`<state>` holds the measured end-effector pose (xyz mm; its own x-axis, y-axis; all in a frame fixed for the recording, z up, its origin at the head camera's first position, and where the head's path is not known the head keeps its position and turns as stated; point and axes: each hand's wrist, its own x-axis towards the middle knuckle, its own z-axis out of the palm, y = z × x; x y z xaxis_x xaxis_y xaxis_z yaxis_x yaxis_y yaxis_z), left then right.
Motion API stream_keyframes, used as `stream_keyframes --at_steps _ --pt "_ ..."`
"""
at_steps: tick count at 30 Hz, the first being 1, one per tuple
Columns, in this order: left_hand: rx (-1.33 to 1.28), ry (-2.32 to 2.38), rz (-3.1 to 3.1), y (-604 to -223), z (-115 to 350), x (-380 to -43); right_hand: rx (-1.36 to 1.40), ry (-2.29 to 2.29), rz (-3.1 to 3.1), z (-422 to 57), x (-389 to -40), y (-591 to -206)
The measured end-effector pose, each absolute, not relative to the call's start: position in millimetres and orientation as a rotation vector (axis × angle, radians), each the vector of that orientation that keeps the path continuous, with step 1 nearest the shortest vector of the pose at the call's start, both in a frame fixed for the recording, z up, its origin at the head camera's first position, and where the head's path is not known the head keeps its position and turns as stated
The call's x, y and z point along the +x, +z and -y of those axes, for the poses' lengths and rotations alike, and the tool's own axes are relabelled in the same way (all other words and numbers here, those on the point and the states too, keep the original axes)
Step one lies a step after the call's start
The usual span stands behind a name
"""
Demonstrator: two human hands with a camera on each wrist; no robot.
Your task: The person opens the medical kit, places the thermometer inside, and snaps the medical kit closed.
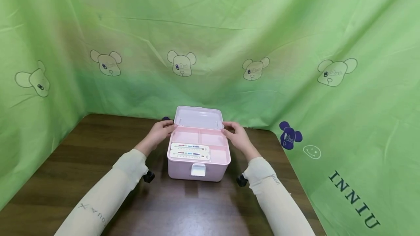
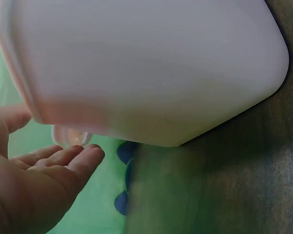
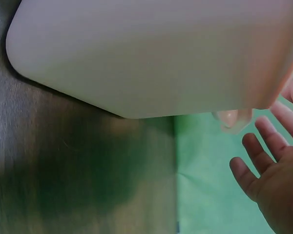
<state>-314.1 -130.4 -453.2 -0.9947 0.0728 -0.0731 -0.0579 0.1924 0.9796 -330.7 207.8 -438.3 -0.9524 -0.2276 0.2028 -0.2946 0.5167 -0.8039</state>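
Observation:
A pink lidded storage box stands upright, its hinged lid swung up and back. Two flat white printed strips lie side by side in the front left of its divided top. My left hand is at the rear left corner, thumb touching the rim and fingers extended behind the box. At the opposite rear corner, my right hand has its thumb near the rim and its fingers beside the lid. In the right wrist view those fingers are spread and only slightly bent.
The box rests on a dark brown wooden table, near its back edge. Green cloth with mouse-like faces hangs behind and at both sides. A white latch sits on the box's front wall.

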Motion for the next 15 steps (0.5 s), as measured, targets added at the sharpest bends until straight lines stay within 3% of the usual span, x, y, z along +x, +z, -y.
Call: stream_keyframes --at_steps 15 --pt "0.179 2.011 -2.368 -467.4 129.6 -315.2 0.273 1.997 2.56 -205.8 -336.1 -463.8"
